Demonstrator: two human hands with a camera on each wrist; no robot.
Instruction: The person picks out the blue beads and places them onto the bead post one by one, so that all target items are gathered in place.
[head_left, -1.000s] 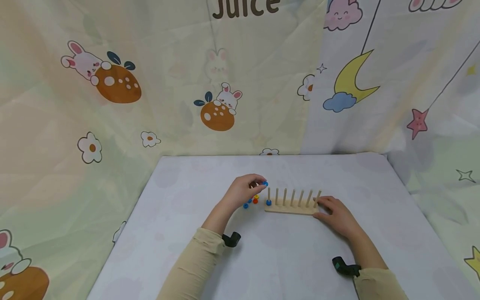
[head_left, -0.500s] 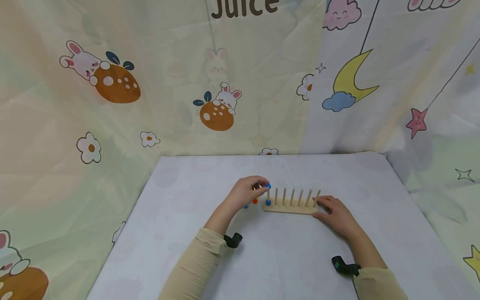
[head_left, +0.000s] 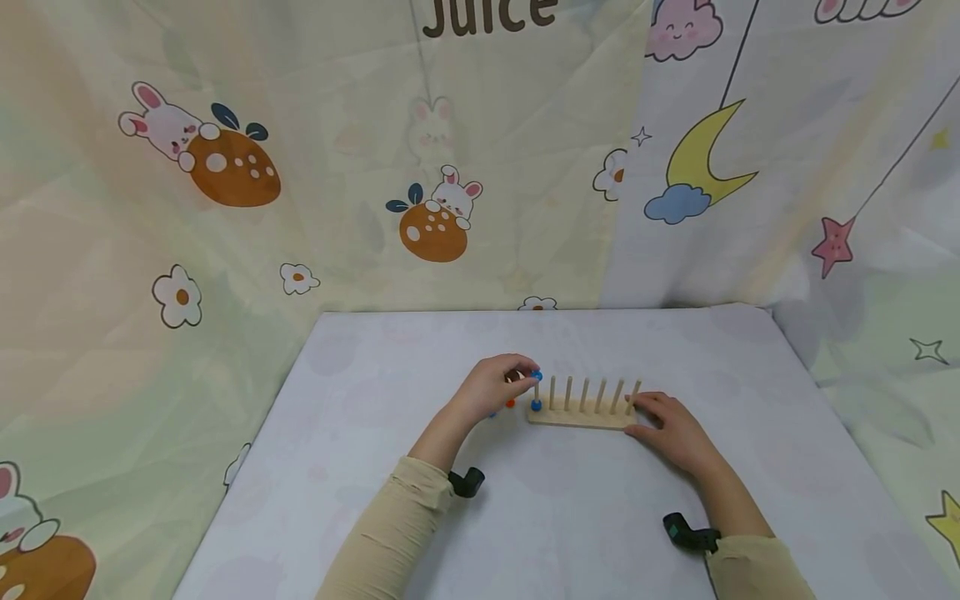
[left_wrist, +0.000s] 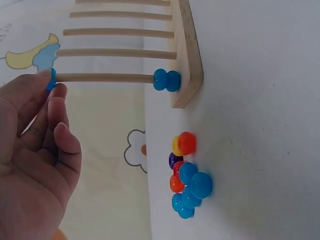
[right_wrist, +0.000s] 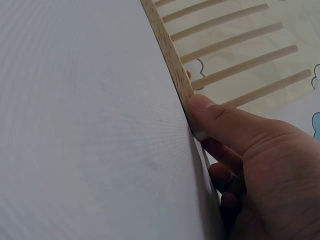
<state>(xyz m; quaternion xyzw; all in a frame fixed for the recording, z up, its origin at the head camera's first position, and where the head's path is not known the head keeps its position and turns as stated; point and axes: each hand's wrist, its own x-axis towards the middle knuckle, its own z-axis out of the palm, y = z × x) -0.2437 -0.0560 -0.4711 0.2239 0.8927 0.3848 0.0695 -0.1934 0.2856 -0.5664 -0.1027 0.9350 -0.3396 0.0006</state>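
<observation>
A wooden peg rack with several upright pegs lies on the white table. My left hand pinches a blue bead at the tip of the leftmost peg; the bead shows only partly behind my fingertips there. Another blue bead sits at the foot of that same peg. A small heap of blue, red, yellow and purple beads lies beside the rack's left end. My right hand grips the rack's right end, thumb pressed on the base.
Patterned cloth with rabbits, a moon and stars hangs behind and on both sides of the table. Dark wrist straps sit on both forearms. Bare tabletop lies in front of the rack.
My left hand carried the blue bead rightward and slightly down, from beside the rack onto the tip of the leftmost peg. The right hand stayed on the rack.
</observation>
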